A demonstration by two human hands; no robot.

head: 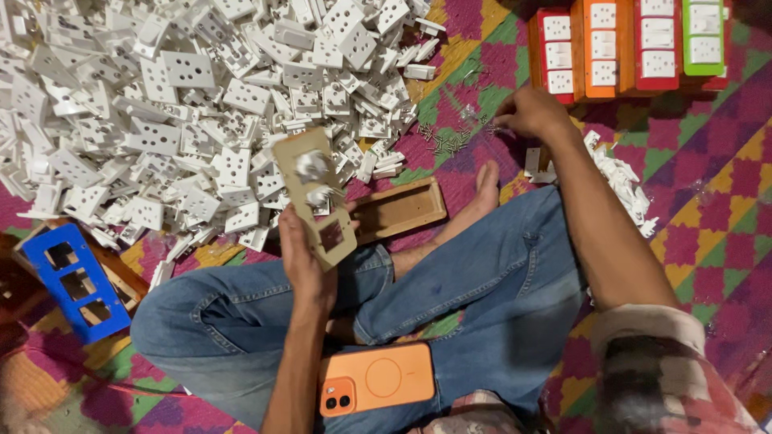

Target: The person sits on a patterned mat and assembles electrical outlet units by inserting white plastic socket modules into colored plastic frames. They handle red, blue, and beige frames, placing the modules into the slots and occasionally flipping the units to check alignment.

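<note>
Pointing roughly away, upright: tan plate.

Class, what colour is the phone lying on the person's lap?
Orange phone, seen in the head view.

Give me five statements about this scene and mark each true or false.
1. The left hand holds a beige plate. True.
2. The right hand rests on the phone. False: it reaches to small screws on the mat.
3. The phone lies on the lap. True.
4. The blue frame is in the right hand. False: it lies on the floor by the left knee.
5. White sockets are piled ahead. True.
</note>
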